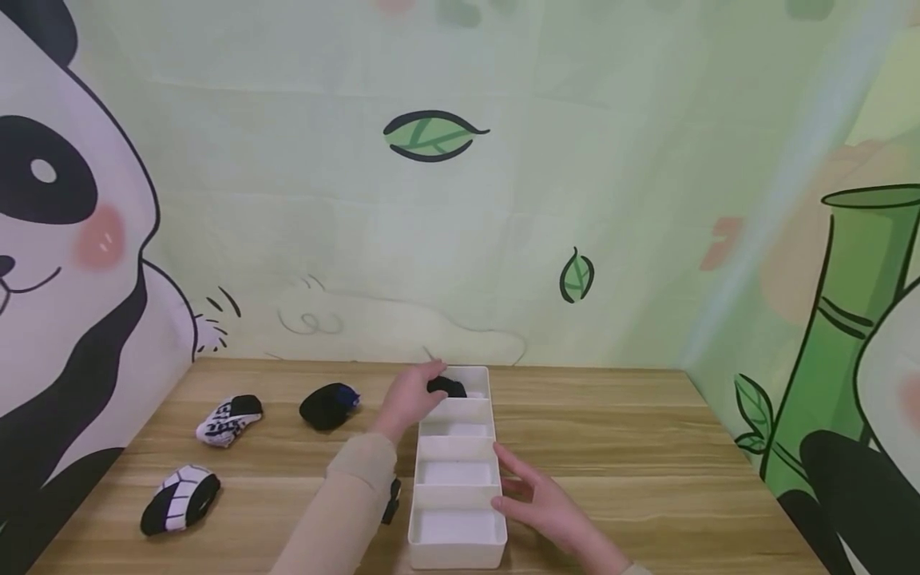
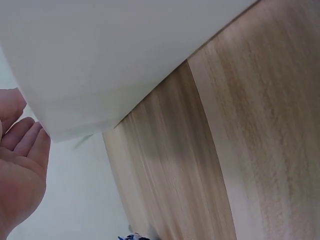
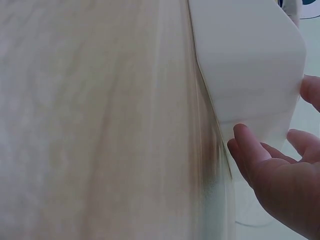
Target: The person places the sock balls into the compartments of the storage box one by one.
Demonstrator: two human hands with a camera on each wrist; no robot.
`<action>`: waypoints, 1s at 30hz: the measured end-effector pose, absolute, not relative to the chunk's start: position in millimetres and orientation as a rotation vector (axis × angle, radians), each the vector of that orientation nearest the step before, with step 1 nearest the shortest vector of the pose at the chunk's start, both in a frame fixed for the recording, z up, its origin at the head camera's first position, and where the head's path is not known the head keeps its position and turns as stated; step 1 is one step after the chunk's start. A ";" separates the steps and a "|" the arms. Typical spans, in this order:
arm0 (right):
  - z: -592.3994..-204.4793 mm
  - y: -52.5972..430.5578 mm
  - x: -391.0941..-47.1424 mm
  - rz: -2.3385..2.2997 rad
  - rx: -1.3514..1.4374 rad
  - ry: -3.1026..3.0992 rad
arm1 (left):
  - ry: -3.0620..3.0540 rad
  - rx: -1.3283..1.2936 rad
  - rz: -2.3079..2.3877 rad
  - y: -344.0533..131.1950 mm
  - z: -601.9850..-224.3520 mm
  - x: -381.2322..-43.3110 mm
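A long white organizer box [image 1: 460, 494] with several compartments in a row stands on the wooden table. My left hand [image 1: 411, 397] reaches over its far left edge, fingers loosely bent. Right at those fingers, a black bundle [image 1: 450, 387] that looks like rolled socks lies in the farthest compartment, partly hidden by the hand. In the left wrist view, the left hand [image 2: 22, 170] shows beside the box's outer wall [image 2: 110, 65]. My right hand [image 1: 549, 511] is at the box's right side, fingers spread and fingertips against the wall, as the right wrist view also shows [image 3: 280, 175].
Left of the box lie a black rolled sock bundle with blue [image 1: 329, 407], a white-and-black one with lettering [image 1: 228, 421] and a black one with white panels [image 1: 180, 501]. Another dark item [image 1: 391, 503] is partly hidden behind the left sleeve. A printed backdrop [image 1: 460, 239] borders the table.
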State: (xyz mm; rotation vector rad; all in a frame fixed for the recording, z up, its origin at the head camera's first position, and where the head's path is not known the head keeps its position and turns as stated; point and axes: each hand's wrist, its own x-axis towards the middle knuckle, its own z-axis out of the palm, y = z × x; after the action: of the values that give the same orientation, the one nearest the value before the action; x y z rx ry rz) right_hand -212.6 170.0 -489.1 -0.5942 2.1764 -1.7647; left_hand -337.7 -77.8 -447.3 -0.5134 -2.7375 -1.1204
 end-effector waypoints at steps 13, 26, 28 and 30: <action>-489.6 169.8 -212.3 -1.772 -0.589 2.171 | -2.610 -0.429 -1.294 -89.7 -451.0 -332.1; -489.7 170.2 -212.6 -1.778 -0.601 2.154 | -2.495 -0.396 -1.388 -107.3 -456.9 -330.3; -489.5 170.0 -212.5 -1.778 -0.600 2.152 | -2.487 -0.396 -1.399 -110.8 -457.8 -329.9; -489.3 169.9 -212.4 -1.777 -0.597 2.155 | -2.480 -0.387 -1.405 -114.1 -458.1 -328.6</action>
State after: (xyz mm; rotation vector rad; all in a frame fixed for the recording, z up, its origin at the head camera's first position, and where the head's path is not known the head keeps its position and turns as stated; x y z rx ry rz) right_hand -212.4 169.9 -489.3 -0.5972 2.1553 -1.7765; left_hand -328.6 -114.1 -458.1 -0.3867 -2.4803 -1.4045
